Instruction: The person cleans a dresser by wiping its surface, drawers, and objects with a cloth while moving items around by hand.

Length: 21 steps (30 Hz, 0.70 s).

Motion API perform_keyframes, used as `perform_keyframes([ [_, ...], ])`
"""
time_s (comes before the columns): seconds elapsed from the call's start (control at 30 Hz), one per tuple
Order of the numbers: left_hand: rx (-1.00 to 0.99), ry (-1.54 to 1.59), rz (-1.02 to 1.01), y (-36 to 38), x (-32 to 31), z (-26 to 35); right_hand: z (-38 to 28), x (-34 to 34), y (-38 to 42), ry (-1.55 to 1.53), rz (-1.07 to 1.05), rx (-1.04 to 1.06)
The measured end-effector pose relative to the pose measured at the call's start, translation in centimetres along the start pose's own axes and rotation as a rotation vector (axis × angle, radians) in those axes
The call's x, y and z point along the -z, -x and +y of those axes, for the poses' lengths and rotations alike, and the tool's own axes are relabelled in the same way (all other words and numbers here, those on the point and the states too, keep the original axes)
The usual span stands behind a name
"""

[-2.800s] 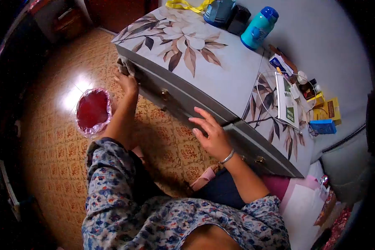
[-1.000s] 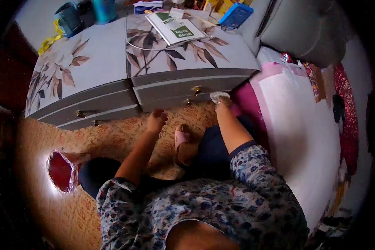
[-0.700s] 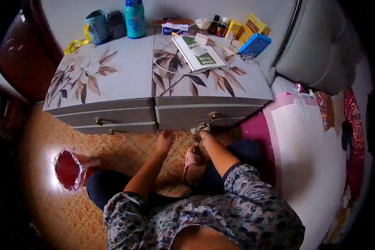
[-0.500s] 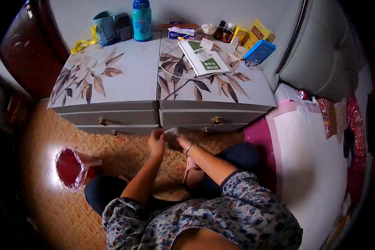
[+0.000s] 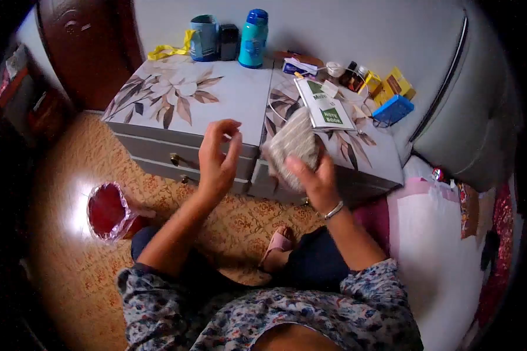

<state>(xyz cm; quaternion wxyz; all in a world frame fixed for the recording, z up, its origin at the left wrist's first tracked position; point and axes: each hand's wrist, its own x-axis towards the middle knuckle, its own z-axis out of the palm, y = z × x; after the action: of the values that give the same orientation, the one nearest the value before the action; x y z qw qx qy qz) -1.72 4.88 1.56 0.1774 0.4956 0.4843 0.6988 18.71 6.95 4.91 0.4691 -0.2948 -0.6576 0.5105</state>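
Observation:
My right hand (image 5: 318, 182) grips a folded grey-beige striped cloth (image 5: 294, 143), its thumb lying across the near face. The cloth is held up over the front edge of the right cabinet (image 5: 360, 181) and hides part of its top. To the left, my left hand (image 5: 218, 161) is raised in front of the left cabinet (image 5: 129, 131); its fingers are bent, with a gap to the thumb, and hold nothing. Behind the cloth a green and white notebook (image 5: 328, 108) lies on the flower-patterned top.
A blue bottle (image 5: 253, 44), a blue cup-like holder (image 5: 204, 41) and a yellow strap (image 5: 170, 51) stand or lie at the back. Small bottles, yellow boxes (image 5: 395, 85) and a blue box (image 5: 392, 110) are at the right. A red lined bin (image 5: 108, 213) stands on the floor.
Both hands have risen from low in front of the drawers and moved apart. The cloth, earlier small and bunched between them, is now up in my right hand. The view has shifted left.

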Motion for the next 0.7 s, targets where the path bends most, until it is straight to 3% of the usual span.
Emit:
perform_keyframes([
  [0.07,-0.31,-0.414,-0.21,-1.8,1.6,0.7,-2.3,-0.4,-2.8,0.324,0.053,0.191],
  [0.13,-0.319,-0.526,-0.25,-2.5,3.1,0.4,-2.1,-1.9,-5.6,0.576,-0.009,0.306],
  [0.2,-0.434,-0.778,-0.414,-3.0,4.5,-1.8,-0.4,-3.3,-8.1,0.89,-0.16,0.324],
  [0.27,-0.381,-0.823,-0.465,-2.7,5.4,-3.4,3.8,-4.8,-10.7,0.884,-0.195,0.397],
  [0.33,-0.38,-0.867,-0.499,-2.3,5.6,-4.0,8.0,-5.9,-13.9,0.905,-0.394,0.331],
  [0.4,-0.298,-0.889,-0.56,-2.3,5.8,-4.2,9.0,-7.2,-17.2,0.955,-0.42,0.197],
  [0.43,-0.305,-0.892,-0.561,-2.3,5.7,-4.3,9.2,-8.2,-19.1,0.965,-0.335,0.095],
  [0.57,-0.314,-0.898,-0.596,-2.4,6.2,-4.1,14.3,-9.8,-27.9,1.013,-0.293,0.132],
  [0.63,-0.311,-0.857,-0.612,-2.7,6.3,-4.0,14.3,-12.6,-29.1,0.799,-0.22,0.153],
  [0.67,-0.31,-0.864,-0.61,-2.9,6.5,-3.9,14.4,-13.8,-29.1,0.819,-0.308,0.037],
  [0.7,-0.315,-0.839,-0.612,-3.1,6.5,-3.7,14.2,-15.5,-28.1,0.835,-0.351,0.226],
])
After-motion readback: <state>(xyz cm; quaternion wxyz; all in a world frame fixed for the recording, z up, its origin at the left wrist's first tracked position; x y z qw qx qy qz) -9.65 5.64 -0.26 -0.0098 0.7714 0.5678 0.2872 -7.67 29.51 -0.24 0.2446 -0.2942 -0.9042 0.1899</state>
